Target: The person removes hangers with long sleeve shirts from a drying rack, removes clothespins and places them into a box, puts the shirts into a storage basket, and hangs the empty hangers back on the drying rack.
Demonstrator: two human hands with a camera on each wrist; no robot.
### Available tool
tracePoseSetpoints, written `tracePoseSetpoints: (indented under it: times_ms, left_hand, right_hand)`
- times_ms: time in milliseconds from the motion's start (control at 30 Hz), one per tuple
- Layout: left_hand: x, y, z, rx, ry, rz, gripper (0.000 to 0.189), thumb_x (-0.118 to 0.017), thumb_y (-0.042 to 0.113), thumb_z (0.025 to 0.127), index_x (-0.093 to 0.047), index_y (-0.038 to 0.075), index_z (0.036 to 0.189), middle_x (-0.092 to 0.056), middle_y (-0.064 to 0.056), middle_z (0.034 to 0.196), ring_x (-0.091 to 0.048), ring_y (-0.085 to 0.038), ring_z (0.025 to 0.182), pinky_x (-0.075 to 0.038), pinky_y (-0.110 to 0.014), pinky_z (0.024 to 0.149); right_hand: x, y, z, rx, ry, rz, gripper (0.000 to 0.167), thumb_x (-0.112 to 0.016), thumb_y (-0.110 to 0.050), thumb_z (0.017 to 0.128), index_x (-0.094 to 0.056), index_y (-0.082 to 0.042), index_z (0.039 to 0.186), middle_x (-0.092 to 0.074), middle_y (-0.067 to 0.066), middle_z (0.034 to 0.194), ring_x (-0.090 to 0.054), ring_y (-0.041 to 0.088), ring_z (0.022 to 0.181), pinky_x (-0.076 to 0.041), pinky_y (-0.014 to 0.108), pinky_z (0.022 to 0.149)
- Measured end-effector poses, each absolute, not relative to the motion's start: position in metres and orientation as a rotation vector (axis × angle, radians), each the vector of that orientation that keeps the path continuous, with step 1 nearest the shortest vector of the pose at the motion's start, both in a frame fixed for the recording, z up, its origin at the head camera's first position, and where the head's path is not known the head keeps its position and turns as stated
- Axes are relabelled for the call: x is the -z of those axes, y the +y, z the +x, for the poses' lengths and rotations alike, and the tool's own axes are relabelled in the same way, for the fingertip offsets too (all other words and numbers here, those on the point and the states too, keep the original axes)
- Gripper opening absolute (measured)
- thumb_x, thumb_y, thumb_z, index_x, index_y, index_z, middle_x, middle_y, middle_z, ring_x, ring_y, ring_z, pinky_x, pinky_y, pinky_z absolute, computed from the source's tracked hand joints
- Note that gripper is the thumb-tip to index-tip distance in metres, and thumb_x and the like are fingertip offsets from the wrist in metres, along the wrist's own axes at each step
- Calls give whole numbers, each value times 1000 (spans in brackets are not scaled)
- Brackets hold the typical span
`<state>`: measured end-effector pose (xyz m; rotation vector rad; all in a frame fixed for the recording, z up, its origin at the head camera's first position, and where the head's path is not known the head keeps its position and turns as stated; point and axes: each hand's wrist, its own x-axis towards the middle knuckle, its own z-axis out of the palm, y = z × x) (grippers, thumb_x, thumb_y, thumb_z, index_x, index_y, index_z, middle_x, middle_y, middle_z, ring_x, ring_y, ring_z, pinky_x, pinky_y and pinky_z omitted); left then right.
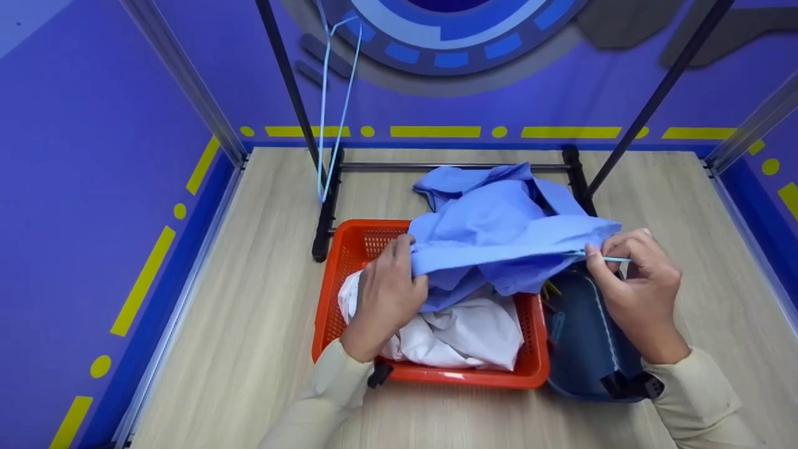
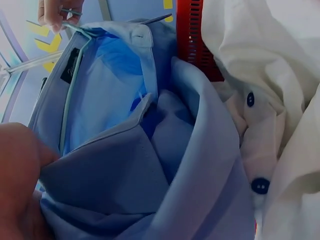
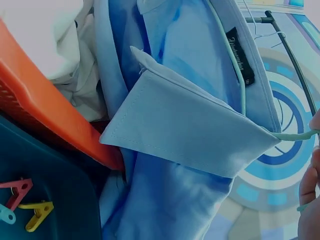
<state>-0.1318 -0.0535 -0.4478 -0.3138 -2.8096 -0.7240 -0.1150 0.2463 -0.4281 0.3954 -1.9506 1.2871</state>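
A light-blue collared shirt is stretched between my two hands over the red basket. My left hand grips its edge on the left; in the left wrist view that hand shows beside the collar. With thumb and fingers, my right hand pinches a thin light-blue clothes hanger at the collar's right end. Inside the neck opening, by the dark label, runs the hanger's wire. The shirt's cloth hides the rest of the hanger.
White garments with dark buttons lie in the red basket. A dark blue bin beside it holds several clothespins. Behind stands a black rack, with another light-blue hanger hanging at its left.
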Motion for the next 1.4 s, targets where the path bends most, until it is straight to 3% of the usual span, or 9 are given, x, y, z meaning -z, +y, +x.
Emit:
tracePoseSetpoints:
  times_ms: [133,300,567,767,933,1133,1400]
  left_hand:
    - [446,-56,-131,679,-2797,-263,37,-67,19,81,-59,5,114,-67,-9,95,-67,-24,78,-57,-36,71]
    - [446,-60,-129,622,-2727,-233,27,-72,25,80,-65,5,96,-66,-7,75,-64,-21,61,-54,-30,57]
    - [448,-59,-129,516,-2771,-261,14,-68,17,78,-65,4,85,-62,-6,64,-63,-23,56,-50,-30,51]
    - [446,-58,-132,646,-2813,-315,21,-62,5,79,-68,-1,98,-70,-13,81,-69,-26,68,-58,-35,65]
    - [444,-66,-138,861,-2864,-398,22,-58,1,81,-66,0,102,-71,-14,95,-68,-28,82,-57,-44,81]
    - [439,-78,-143,1162,-2919,-514,14,-54,0,84,-62,5,94,-64,-10,91,-59,-25,84,-52,-41,83]
    - [441,-90,-152,1507,-2900,-762,22,-54,-5,84,-60,6,102,-58,-7,99,-53,-22,96,-44,-36,91]
  right_hand:
    - [431,246,-116,-1251,-1947,378,28,-67,12,75,-47,5,58,-52,2,72,-45,7,73,-28,16,60]
    - [420,237,-110,-1210,-1947,375,28,-65,14,74,-45,6,57,-50,6,69,-45,5,76,-30,14,66]
    - [413,228,-105,-1173,-1955,390,29,-65,14,74,-43,6,57,-48,12,67,-43,6,76,-27,15,66]
    - [415,232,-105,-1168,-1977,373,26,-64,15,73,-45,6,58,-49,11,68,-43,5,76,-26,14,63]
    - [420,240,-106,-1220,-1968,373,24,-65,16,74,-47,7,60,-51,7,71,-43,6,74,-25,15,57]
    - [428,250,-111,-1329,-1914,398,26,-65,16,74,-46,8,59,-53,4,73,-42,11,70,-26,17,55]
    - [428,256,-113,-1514,-1818,457,25,-61,24,72,-44,11,58,-52,5,73,-46,13,70,-38,16,62]
